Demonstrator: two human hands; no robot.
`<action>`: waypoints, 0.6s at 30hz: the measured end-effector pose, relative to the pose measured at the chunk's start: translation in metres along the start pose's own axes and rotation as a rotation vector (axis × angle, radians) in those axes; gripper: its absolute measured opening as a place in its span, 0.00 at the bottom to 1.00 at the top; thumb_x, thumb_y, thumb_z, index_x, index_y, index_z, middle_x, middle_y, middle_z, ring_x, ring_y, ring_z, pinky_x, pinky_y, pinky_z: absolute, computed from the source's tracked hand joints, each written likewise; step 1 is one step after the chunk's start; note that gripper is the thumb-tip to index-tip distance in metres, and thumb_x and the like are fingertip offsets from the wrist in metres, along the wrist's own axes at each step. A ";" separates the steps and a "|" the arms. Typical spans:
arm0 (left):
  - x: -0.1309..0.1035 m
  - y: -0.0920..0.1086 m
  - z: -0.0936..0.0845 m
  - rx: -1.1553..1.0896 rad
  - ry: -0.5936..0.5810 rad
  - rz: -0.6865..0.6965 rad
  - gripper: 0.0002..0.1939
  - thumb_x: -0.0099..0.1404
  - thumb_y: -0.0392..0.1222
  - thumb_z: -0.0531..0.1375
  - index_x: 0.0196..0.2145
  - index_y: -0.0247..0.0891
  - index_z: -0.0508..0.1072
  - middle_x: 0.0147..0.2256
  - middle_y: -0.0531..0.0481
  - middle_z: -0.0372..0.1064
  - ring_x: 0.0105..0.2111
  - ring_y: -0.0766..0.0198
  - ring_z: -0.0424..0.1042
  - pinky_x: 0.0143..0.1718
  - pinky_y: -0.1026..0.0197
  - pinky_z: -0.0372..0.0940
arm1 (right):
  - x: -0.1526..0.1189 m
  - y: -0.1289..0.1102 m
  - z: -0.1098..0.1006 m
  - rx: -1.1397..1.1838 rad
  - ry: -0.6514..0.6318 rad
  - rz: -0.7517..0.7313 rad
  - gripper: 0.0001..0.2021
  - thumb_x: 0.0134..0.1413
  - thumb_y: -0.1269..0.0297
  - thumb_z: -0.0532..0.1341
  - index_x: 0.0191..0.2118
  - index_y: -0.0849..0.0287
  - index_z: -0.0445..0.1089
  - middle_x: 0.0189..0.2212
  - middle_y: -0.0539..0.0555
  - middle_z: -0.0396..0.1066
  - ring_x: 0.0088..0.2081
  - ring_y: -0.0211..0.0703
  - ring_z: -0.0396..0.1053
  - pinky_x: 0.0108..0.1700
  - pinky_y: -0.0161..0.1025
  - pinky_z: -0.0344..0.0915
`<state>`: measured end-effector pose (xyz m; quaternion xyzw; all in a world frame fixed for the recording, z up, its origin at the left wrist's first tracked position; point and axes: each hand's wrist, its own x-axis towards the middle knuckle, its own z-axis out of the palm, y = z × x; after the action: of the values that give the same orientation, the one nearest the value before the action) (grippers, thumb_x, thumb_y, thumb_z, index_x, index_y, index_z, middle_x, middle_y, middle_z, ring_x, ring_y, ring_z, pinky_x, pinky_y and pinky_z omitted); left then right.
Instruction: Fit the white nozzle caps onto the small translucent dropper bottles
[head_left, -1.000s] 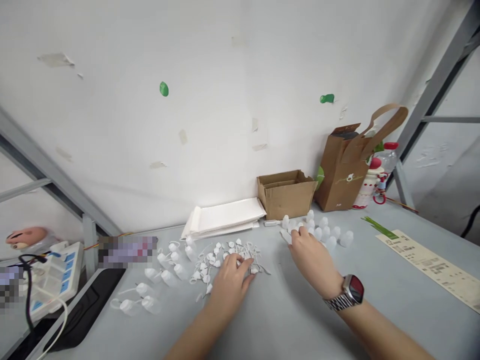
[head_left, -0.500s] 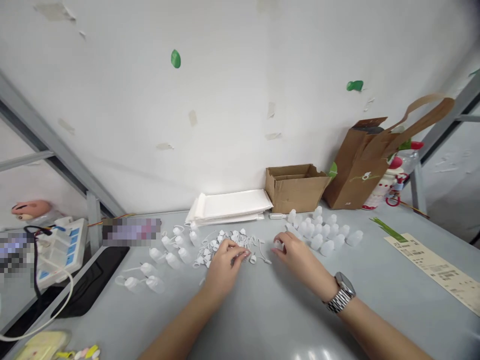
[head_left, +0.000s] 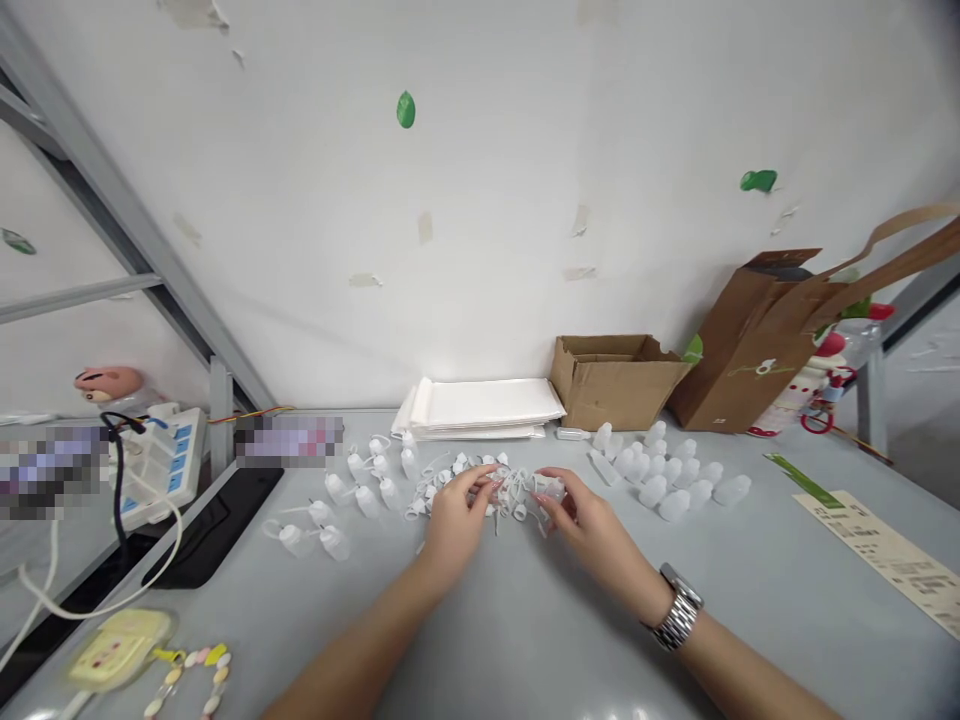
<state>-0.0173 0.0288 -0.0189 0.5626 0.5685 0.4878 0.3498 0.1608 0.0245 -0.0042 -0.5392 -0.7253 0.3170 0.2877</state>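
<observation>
My left hand [head_left: 459, 512] is closed in a pinch at the pile of white tethered caps [head_left: 435, 480]. A small white cap appears to be between its fingertips, partly hidden. Just to the right, my right hand [head_left: 589, 510] grips a small translucent squeeze bottle [head_left: 551, 488] lying sideways, its mouth end toward my left hand. Several uncapped translucent bottles [head_left: 675, 503] stand grouped to the right of my right hand. Left of the pile are several bottles [head_left: 335, 543] fitted with caps and looped straps.
A stack of white envelopes [head_left: 487, 402] and an open cardboard box [head_left: 622, 390] sit against the wall, with a brown paper bag [head_left: 750, 350] beside them. A power strip [head_left: 184, 465], a black phone-like slab [head_left: 217, 530] and a yellow case [head_left: 120, 650] lie left. A printed paper strip [head_left: 877, 540] lies right.
My right hand has brought the bottle leftward, close to my left hand. My left hand stays over the cap pile. The whole view has shifted, so the scene sits farther right.
</observation>
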 end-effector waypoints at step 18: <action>-0.001 0.004 0.005 -0.346 -0.057 -0.093 0.18 0.53 0.40 0.59 0.43 0.37 0.70 0.29 0.50 0.71 0.31 0.61 0.73 0.33 0.59 0.69 | -0.011 -0.014 0.006 -0.087 -0.057 -0.140 0.10 0.58 0.59 0.54 0.32 0.58 0.69 0.23 0.47 0.66 0.24 0.37 0.59 0.27 0.32 0.56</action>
<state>-0.0116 0.0281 -0.0166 0.4806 0.4913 0.5457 0.4795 0.1507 0.0100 0.0023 -0.4900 -0.7821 0.2797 0.2648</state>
